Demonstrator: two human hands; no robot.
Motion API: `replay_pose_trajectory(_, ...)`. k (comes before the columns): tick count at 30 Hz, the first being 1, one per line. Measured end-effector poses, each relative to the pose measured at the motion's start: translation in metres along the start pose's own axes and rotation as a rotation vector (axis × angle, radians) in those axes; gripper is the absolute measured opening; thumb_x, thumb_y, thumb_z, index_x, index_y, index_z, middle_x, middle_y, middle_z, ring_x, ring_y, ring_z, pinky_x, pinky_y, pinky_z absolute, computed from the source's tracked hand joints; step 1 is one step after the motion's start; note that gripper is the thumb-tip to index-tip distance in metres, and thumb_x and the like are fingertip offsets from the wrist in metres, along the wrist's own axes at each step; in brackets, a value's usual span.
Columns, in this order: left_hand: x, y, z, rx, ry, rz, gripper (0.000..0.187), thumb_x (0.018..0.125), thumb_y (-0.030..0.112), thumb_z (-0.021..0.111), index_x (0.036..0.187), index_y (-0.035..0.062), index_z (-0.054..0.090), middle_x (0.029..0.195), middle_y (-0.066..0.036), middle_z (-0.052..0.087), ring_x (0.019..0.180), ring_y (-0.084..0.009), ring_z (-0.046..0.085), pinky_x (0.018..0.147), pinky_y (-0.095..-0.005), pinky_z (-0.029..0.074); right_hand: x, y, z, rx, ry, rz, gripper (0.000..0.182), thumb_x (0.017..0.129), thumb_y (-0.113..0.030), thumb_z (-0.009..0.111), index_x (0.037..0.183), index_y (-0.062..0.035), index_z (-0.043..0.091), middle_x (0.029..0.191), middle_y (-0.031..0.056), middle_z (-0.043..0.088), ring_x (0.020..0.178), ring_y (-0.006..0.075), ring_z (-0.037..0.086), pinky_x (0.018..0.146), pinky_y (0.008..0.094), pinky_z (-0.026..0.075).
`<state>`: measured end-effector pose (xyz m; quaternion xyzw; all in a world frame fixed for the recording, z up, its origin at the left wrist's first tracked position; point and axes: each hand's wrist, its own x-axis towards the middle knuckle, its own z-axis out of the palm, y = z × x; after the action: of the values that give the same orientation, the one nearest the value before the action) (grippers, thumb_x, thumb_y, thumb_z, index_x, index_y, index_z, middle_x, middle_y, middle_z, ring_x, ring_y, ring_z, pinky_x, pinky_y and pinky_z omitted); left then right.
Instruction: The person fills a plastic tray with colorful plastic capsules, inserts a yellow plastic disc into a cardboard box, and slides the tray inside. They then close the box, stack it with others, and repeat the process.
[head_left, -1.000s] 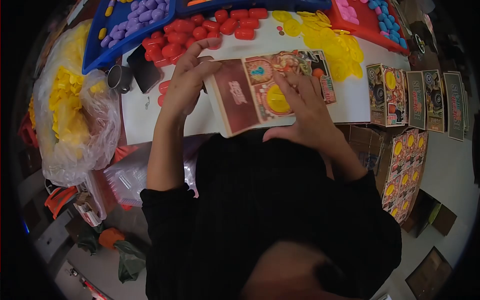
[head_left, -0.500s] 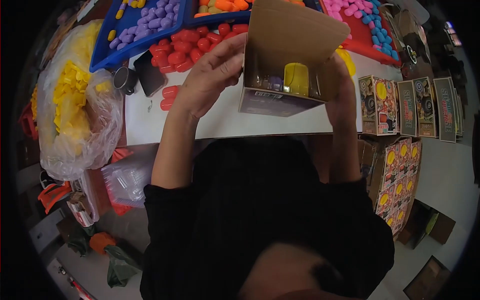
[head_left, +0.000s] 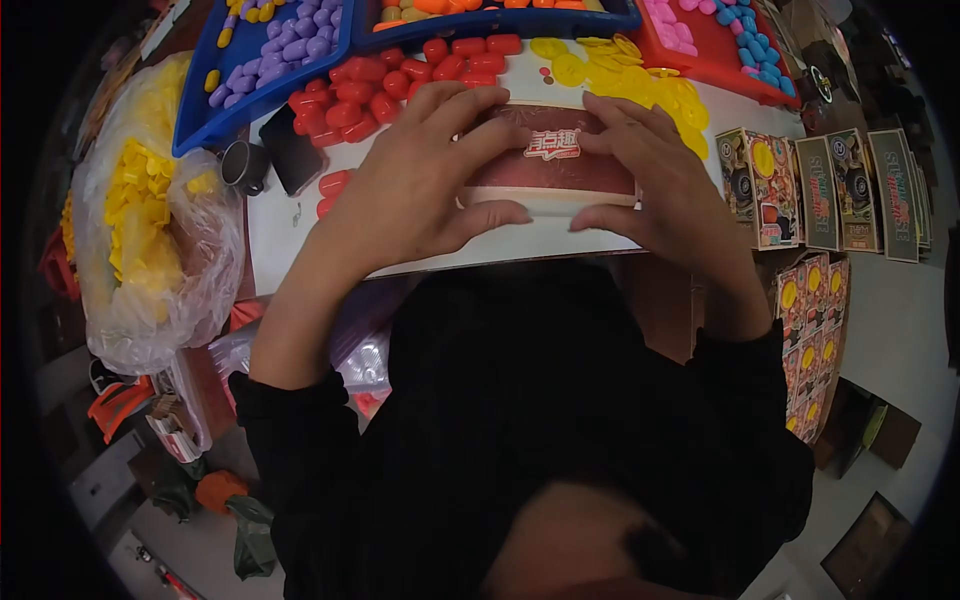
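On the white table stands a box (head_left: 552, 178) with a dark red top and a white printed label, its lid now down. My left hand (head_left: 440, 170) grips its left end, fingers on the top and thumb at the near edge. At the right end my right hand (head_left: 655, 175) holds it the same way, fingertips on the top and thumb along the near edge. What the box contains is hidden. Red capsules (head_left: 355, 90) lie beyond my left hand, and flat yellow pieces (head_left: 670, 95) lie beyond my right hand.
Blue trays (head_left: 200, 115) of capsules and a red tray (head_left: 700, 72) stand at the back. At left are a plastic bag (head_left: 150, 230) of yellow pieces, a dark cup (head_left: 243, 166) and a black phone-like object (head_left: 291, 150). Printed boxes (head_left: 775, 190) stand at right.
The open box has been closed and lowered onto the table, its top now facing up. Both hands have moved from its sides onto the top and near edge.
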<state>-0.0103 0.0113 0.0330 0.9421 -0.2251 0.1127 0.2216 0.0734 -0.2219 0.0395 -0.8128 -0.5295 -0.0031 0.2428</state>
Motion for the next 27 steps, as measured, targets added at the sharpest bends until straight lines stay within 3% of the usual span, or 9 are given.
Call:
replay_pose_trajectory(7,0.001,0.007,0.006,0.26,0.044,0.038,0.05,0.08,0.036,0.061,0.123,0.0108,0.052,0.127,-0.012,0.046,0.111,-0.0354,0.044,0.093,-0.0438,0.039,-0.005,-0.005,0.011,-0.136,-0.008,-0.012,0.054,0.077,-0.022,0.066,0.125,-0.0063,0.048,0.134,0.0153,0.042,0.124,0.0375,0.038,0.098,0.043,0.038)
replay_pose_trajectory(13,0.004,0.008,0.008,0.273,-0.006,-0.018,0.055,0.082,0.04,0.057,0.128,0.0121,0.047,0.129,-0.013,0.044,0.114,-0.0363,0.042,0.096,-0.0463,0.035,-0.005,0.001,0.014,-0.094,0.03,-0.068,0.054,0.079,-0.02,0.061,0.129,-0.0073,0.045,0.135,0.0152,0.041,0.125,0.0376,0.037,0.099,0.0415,0.038)
replay_pose_trajectory(17,0.002,0.014,0.009,0.306,-0.039,-0.026,0.058,0.082,0.043,0.055,0.129,0.0117,0.046,0.13,-0.014,0.043,0.115,-0.0357,0.041,0.096,-0.048,0.033,-0.007,-0.007,0.021,-0.223,-0.023,-0.011,0.067,0.077,-0.028,0.064,0.134,-0.0048,0.038,0.14,0.0152,0.033,0.131,0.0356,0.027,0.099,0.0527,0.03)
replay_pose_trajectory(18,-0.001,0.014,0.012,0.246,0.006,0.011,0.057,0.08,0.041,0.059,0.126,0.0108,0.048,0.13,-0.013,0.044,0.115,-0.035,0.041,0.095,-0.0469,0.034,-0.009,-0.009,0.023,-0.279,-0.033,0.013,0.07,0.077,-0.032,0.065,0.133,-0.0031,0.037,0.141,0.0158,0.03,0.132,0.0352,0.024,0.096,0.0584,0.028)
replay_pose_trajectory(20,-0.008,0.011,0.02,0.195,0.058,0.043,0.055,0.078,0.039,0.063,0.124,0.0099,0.05,0.13,-0.013,0.044,0.115,-0.0343,0.042,0.093,-0.0457,0.036,-0.011,-0.01,0.029,-0.371,-0.04,0.017,0.076,0.075,-0.034,0.067,0.136,-0.0034,0.033,0.143,0.0148,0.027,0.134,0.0344,0.02,0.095,0.061,0.025)
replay_pose_trajectory(22,-0.017,0.006,0.031,0.101,0.369,0.137,0.047,0.072,0.027,0.07,0.115,0.013,0.057,0.112,-0.008,0.054,0.098,-0.0279,0.049,0.085,-0.0437,0.038,-0.011,-0.01,0.029,-0.464,-0.046,0.033,0.082,0.073,-0.035,0.068,0.138,-0.0038,0.029,0.146,0.0137,0.023,0.136,0.0336,0.016,0.095,0.0637,0.021)
replay_pose_trajectory(24,-0.028,0.006,0.046,0.121,0.425,0.14,0.045,0.068,0.02,0.072,0.111,0.0124,0.059,0.105,-0.006,0.056,0.093,-0.0256,0.05,0.083,-0.0407,0.039,-0.006,-0.008,0.02,-0.295,-0.071,0.03,0.091,0.067,-0.033,0.073,0.14,-0.0054,0.026,0.146,0.0137,0.023,0.135,0.032,0.021,0.104,0.0542,0.022)
replay_pose_trajectory(25,-0.032,0.008,0.05,0.138,0.482,0.139,0.043,0.065,0.013,0.075,0.106,0.0117,0.062,0.098,-0.004,0.057,0.087,-0.0232,0.05,0.08,-0.0377,0.04,-0.005,-0.003,0.013,-0.296,-0.073,0.032,0.091,0.067,-0.033,0.073,0.14,-0.0054,0.026,0.146,0.0137,0.023,0.135,0.032,0.021,0.104,0.0542,0.022)
replay_pose_trajectory(27,-0.032,0.01,0.049,0.107,0.513,0.121,0.04,0.063,0.01,0.075,0.102,0.0105,0.063,0.094,-0.004,0.057,0.084,-0.0222,0.049,0.077,-0.0356,0.04,-0.002,0.012,-0.006,0.283,-0.044,-0.074,0.096,0.061,-0.029,0.078,0.139,-0.0052,0.027,0.144,0.0135,0.028,0.132,0.0322,0.028,0.105,0.0471,0.026)
